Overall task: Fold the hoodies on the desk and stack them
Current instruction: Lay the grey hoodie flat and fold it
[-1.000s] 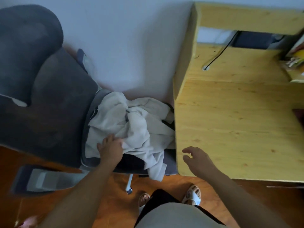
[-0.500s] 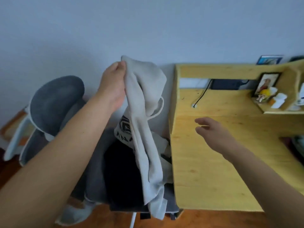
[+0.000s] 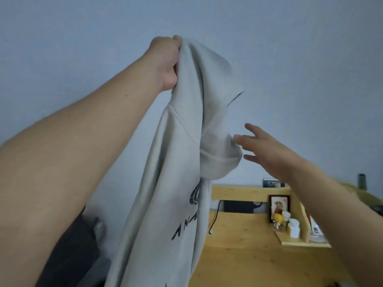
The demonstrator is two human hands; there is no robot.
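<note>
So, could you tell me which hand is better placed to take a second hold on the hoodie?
The right hand: it is open beside the hoodie, while the left hand grips its top.

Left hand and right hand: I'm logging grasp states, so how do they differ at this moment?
The left hand is raised high, fingers curled round a bunch of the grey hoodie; the right hand sits lower, fingers spread, holding nothing. The left hand bears the hanging hoodie, while the right hand only reaches toward its hood. Both are bare and lifted above the wooden desk.
</note>
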